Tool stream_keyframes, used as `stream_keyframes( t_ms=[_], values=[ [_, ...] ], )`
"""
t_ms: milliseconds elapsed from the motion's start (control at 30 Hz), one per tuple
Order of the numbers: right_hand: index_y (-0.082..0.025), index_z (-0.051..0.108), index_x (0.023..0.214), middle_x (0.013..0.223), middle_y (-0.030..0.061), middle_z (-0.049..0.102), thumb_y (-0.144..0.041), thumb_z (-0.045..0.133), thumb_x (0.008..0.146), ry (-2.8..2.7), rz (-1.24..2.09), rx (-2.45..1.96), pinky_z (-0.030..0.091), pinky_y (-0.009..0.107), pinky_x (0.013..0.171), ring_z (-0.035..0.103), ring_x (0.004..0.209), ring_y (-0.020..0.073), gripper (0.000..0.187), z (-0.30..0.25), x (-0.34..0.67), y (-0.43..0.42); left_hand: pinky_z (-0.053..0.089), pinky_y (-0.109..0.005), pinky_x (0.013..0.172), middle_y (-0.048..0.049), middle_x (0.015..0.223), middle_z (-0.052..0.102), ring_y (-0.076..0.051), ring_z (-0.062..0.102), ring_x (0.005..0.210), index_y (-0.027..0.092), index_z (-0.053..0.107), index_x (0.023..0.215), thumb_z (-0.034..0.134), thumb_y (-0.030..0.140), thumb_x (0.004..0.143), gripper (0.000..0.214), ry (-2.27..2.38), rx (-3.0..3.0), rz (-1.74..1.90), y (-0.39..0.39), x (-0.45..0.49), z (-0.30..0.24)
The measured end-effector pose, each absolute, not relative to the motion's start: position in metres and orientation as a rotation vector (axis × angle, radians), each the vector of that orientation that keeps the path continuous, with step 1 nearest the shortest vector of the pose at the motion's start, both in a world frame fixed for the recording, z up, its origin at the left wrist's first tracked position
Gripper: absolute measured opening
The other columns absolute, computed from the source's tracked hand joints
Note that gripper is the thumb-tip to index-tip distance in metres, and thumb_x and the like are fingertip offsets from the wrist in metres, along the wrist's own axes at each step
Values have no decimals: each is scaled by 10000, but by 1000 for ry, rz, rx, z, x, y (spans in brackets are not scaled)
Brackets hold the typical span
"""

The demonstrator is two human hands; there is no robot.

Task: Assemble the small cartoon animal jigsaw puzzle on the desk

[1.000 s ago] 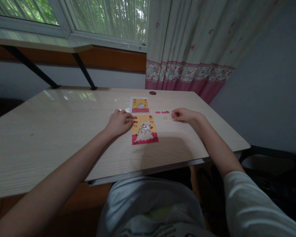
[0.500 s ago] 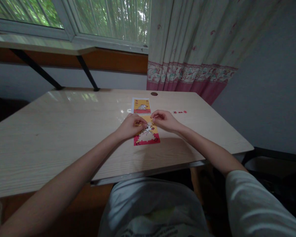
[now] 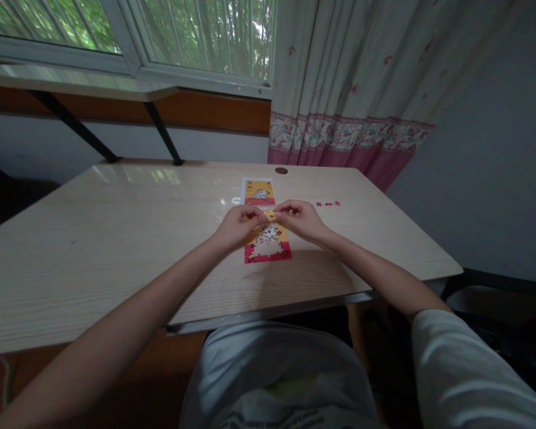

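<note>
A jigsaw puzzle (image 3: pixel 268 257) lies on the table, with a red border at its near side, yellow above and a white cartoon animal in the middle. Bare tabletop shows through a gap in its lower part. My left hand (image 3: pixel 241 226) and my right hand (image 3: pixel 302 219) are over its far end, fingers pinched. Between their fingertips is a yellow puzzle section (image 3: pixel 270 215), gripped from both sides; whether it is lifted off the table I cannot tell. Just beyond lies a picture sheet (image 3: pixel 259 190) with the same design.
Several loose red puzzle pieces (image 3: pixel 329 204) lie in a row to the right of my right hand. A dark round disc (image 3: pixel 281 171) is near the table's (image 3: pixel 116 250) far edge. Black shelf supports (image 3: pixel 163 132) stand at the back left; a curtain (image 3: pixel 339 131) hangs behind.
My two hands have come level at the puzzle's far end, the left one moving slightly up and right. The yellow section now shows between both sets of fingertips. The view has shifted slightly.
</note>
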State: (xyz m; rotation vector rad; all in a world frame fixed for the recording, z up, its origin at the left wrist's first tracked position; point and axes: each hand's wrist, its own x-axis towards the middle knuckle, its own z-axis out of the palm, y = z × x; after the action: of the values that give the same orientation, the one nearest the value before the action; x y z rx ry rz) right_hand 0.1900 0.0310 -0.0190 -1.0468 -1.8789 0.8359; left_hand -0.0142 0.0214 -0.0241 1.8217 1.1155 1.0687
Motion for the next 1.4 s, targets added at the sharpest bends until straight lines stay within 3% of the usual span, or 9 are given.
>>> stream_keyframes(
  t_ms=[267,467,600,1033,1400],
  values=[
    [-200,681,861,902,50,685,-276,619,869,-2040,470,-982,442,313,815,593,864,167,98,-13,191,26,484,-351,739,-65,768,700,-180,599,732,152,719,757,631,370,768,235,1112,1756,1080,27,-15,-30],
    [-197,691,849,889,52,688,-244,631,851,-2063,474,-1158,434,301,775,583,830,164,76,-23,189,37,427,-411,871,-81,873,710,-222,581,858,195,744,833,539,275,817,220,1367,2300,927,33,-35,-23],
    [-177,712,822,820,42,700,-228,648,828,-2143,539,-1168,428,273,724,589,751,140,82,-32,184,42,402,-420,855,-106,910,691,-258,522,893,198,765,908,495,227,816,287,1459,2603,669,30,-42,-17],
    [-157,734,817,786,45,705,-216,655,817,-2239,470,-1200,409,262,721,597,728,135,99,-38,182,46,376,-413,844,-92,979,674,-262,500,934,237,753,1053,446,208,831,380,1314,2781,476,28,-39,-19],
    [-181,742,841,868,68,722,-249,625,851,-2412,230,-1111,382,329,827,599,843,192,136,-31,184,39,337,-415,789,-124,1003,646,-300,461,987,240,756,1015,453,259,890,328,1345,2962,358,17,-33,-13]
  ],
)
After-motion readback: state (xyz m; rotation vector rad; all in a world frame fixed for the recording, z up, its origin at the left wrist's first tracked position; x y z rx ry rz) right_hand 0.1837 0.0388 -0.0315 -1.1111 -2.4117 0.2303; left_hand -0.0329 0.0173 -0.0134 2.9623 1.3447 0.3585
